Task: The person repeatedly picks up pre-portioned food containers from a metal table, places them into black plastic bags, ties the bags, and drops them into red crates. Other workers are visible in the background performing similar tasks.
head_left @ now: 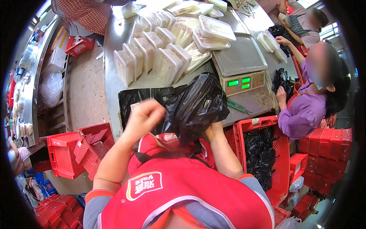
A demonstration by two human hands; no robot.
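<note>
My left hand (147,117), blurred by motion, is curled over a flat stack of black plastic bags (135,98) near the table edge. Whether its fingers pinch anything cannot be seen. To its right, a crumpled black plastic bag (200,103) stands up, puffed out, with my right hand (215,130) gripping its lower right side; those fingertips are hidden in the plastic. Beyond the bags stand several lidded clear plastic containers (168,64) on edge. Two more containers (216,31) rest on or against the platform of a digital scale (243,81) with lit green displays.
A green-handled tool (238,107) lies below the scale. At my right is a red crate (283,171) holding black bags (258,157). Red baskets (64,154) stand at left. Two co-workers sit at the table's right side; another person (83,17) in checked clothing stands at far left.
</note>
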